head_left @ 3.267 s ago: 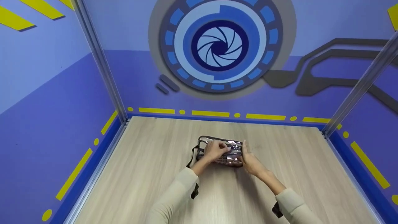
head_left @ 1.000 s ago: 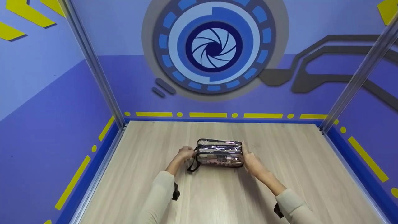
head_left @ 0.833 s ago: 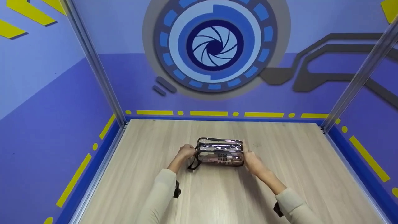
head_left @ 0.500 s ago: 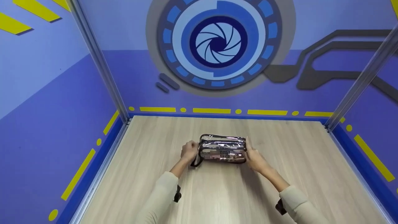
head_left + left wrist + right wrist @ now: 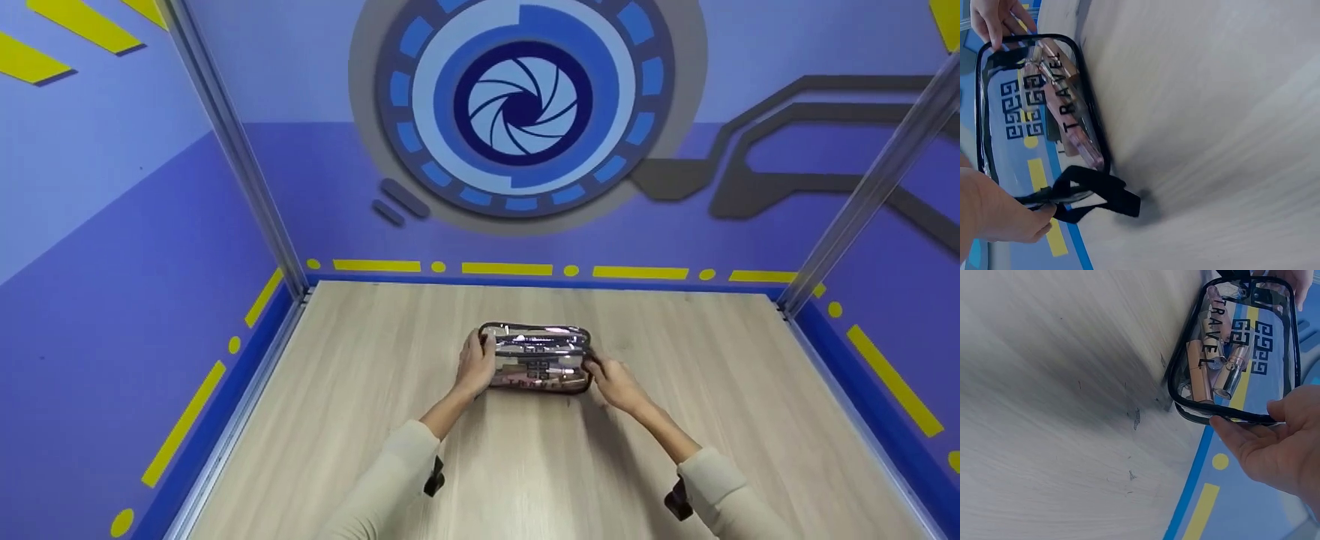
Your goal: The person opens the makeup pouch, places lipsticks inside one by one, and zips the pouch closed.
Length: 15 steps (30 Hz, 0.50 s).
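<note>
A clear cosmetic bag point(image 5: 534, 360) with black piping stands at the middle of the wooden table. TRAVEL and a black square pattern are printed on its front, and several slim cosmetic tubes point(image 5: 1068, 107) lie inside along the bottom. At the bag's left end, my left hand point(image 5: 477, 365) grips the corner. A black strap loop point(image 5: 1100, 191) hangs from that end in the left wrist view. My right hand point(image 5: 616, 384) holds the opposite end, its thumb and fingers at the black edge in the right wrist view point(image 5: 1280, 444). The zip along the top looks drawn across.
The pale wooden table point(image 5: 360, 435) stretches out on every side of the bag. Blue printed panels point(image 5: 300, 187) with metal corner posts point(image 5: 247, 165) enclose it at the back and sides. Small dark scuffs point(image 5: 1136, 419) mark the tabletop.
My left hand was over the bag's top, then pinched at its left end, and now lies around that end. The right fingers, straight along the right end before, now curl at it.
</note>
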Each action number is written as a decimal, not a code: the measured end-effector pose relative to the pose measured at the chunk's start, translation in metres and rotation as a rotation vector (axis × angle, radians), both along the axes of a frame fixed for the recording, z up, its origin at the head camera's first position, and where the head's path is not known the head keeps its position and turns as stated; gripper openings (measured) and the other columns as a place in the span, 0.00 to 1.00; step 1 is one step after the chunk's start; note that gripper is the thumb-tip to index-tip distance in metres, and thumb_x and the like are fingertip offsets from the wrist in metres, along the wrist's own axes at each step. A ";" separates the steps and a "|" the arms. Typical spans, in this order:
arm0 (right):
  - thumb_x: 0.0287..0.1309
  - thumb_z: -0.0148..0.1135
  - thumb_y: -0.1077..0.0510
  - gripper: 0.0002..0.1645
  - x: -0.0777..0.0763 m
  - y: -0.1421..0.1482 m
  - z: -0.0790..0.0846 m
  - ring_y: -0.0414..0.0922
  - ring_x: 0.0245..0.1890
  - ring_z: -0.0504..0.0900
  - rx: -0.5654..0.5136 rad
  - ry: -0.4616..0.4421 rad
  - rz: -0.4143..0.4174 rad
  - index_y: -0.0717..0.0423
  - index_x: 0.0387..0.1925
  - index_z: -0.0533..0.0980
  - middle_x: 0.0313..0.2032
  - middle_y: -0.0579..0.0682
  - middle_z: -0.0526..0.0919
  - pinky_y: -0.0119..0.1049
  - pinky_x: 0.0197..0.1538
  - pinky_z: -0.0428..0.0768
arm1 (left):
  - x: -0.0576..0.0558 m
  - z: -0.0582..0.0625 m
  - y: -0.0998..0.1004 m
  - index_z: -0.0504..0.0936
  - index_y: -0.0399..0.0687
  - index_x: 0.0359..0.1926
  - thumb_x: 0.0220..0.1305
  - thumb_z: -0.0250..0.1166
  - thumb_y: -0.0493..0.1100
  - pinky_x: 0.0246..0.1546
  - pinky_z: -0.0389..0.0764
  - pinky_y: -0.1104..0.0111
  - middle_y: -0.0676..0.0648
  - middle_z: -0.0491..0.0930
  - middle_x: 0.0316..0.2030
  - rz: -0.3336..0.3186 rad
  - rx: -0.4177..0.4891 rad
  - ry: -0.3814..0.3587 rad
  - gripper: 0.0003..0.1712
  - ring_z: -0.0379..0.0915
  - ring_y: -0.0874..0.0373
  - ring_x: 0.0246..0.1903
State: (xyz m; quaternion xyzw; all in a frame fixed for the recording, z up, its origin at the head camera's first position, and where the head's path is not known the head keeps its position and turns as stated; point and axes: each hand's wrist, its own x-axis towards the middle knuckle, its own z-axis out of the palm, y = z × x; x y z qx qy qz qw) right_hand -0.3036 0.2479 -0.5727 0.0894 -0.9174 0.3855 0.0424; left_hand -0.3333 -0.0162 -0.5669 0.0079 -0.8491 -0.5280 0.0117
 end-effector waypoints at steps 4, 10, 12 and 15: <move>0.75 0.48 0.67 0.23 -0.004 0.003 0.001 0.40 0.24 0.66 -0.016 -0.029 0.012 0.72 0.67 0.70 0.24 0.47 0.70 0.32 0.31 0.64 | 0.003 0.003 0.004 0.47 0.28 0.78 0.82 0.41 0.49 0.78 0.52 0.45 0.26 0.52 0.77 -0.033 0.011 -0.053 0.37 0.48 0.31 0.77; 0.75 0.47 0.69 0.27 -0.009 0.007 0.002 0.49 0.35 0.77 -0.041 -0.011 0.054 0.77 0.70 0.62 0.37 0.61 0.82 0.39 0.40 0.74 | 0.003 0.006 0.009 0.41 0.27 0.79 0.82 0.41 0.49 0.80 0.48 0.46 0.26 0.45 0.79 -0.059 0.007 -0.075 0.39 0.41 0.33 0.79; 0.74 0.47 0.70 0.27 -0.010 0.007 0.001 0.53 0.42 0.80 -0.052 0.003 0.073 0.80 0.70 0.61 0.46 0.68 0.84 0.44 0.47 0.78 | 0.002 0.006 0.010 0.43 0.26 0.78 0.81 0.42 0.48 0.80 0.48 0.47 0.26 0.46 0.78 -0.035 -0.001 -0.073 0.39 0.42 0.33 0.79; 0.72 0.48 0.71 0.28 -0.009 0.008 -0.001 0.53 0.45 0.81 -0.064 0.004 0.087 0.82 0.69 0.61 0.51 0.71 0.83 0.46 0.51 0.79 | 0.001 0.003 0.013 0.47 0.23 0.77 0.80 0.45 0.46 0.80 0.51 0.49 0.26 0.50 0.77 0.011 -0.020 -0.051 0.38 0.46 0.33 0.78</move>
